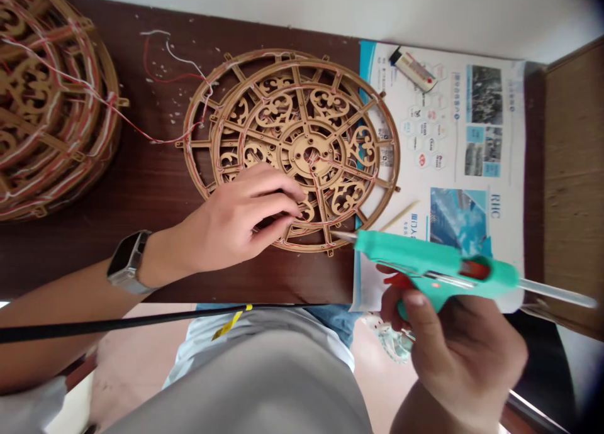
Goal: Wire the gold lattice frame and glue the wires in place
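My right hand [462, 352] is wrapped round the handle of a teal hot glue gun [410, 248] with a red trigger. A clear glue stick [557, 291] juts from its back end. The metal nozzle points left, close to the lower rim of a round gold-brown openwork frame [309, 160] with scroll patterns. Red and white wires [317, 192] run along its rings and spokes. My left hand [240, 217] lies over the frame's lower left, thumb and fingers drawn together at the inner ring. What they pinch, if anything, is hidden. Another ring shows beneath this frame.
More wired round frames [51, 107] are stacked at the left, a wire leading from them to the middle frame. A printed sheet [507, 144] lies at the right under a lighter-like object [413, 69] and a thin pale stick [399, 217]. Cardboard [573, 182] stands far right. A black cord [117, 324] crosses below.
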Available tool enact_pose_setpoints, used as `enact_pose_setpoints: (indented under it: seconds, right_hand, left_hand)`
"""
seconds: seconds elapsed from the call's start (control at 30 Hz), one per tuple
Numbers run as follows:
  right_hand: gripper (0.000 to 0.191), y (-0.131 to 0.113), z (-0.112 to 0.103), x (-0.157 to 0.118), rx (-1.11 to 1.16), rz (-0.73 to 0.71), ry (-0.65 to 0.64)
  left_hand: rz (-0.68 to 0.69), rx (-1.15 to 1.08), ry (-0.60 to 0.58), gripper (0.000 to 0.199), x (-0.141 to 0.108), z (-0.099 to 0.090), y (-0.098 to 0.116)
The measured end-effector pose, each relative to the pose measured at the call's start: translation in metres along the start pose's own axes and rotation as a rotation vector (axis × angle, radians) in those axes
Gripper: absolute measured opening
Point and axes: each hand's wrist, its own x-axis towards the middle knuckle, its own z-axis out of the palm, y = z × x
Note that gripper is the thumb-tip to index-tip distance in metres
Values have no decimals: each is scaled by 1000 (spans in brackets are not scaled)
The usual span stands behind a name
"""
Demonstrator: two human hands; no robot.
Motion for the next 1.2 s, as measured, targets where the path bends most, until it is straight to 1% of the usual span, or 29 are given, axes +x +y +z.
enact_pose_setpoints:
  seconds: [0.07,0.13,0.2,0.27,0.3,0.43,0.6,0.73,0.93,1.1,1.2]
  right_hand:
    - [19,7,4,-5,-205,-85,-3]
    - [14,12,7,-6,-398,-177,9]
    - [16,13,10,-5,-522,-281,29]
    - [16,11,15,-2,-582,-352,43]
    - [16,10,17,-1,-594,-368,47]
    - [27,7,23,2,-595,-413,46]
    - [29,5,27,5,-556,-452,29]
    - [32,3,30,7,-524,-433,11]
    - [32,-3,32,8,-542,-453,15]
    - [39,-8,36,9,-474,-458,-27]
    - [50,-8,37,7,-453,-466,-30]
  left_hand:
    - [-5,2,5,8,-1,0,0]
    - [-5,5,5,7,-2,0,0]
    - [-2,8,5,6,-3,1,0]
    - [-4,5,5,5,-4,2,0]
    - [-7,4,5,5,-4,2,0]
    - [-11,2,-8,5,-4,3,-2]
    - [5,-2,3,7,-5,3,-4]
    - [3,-19,2,9,-6,2,-4]
    - [-3,-41,3,9,-5,2,-3]
    - [-1,-49,6,8,-5,2,-3]
    - [4,-45,15,7,-5,2,-3]
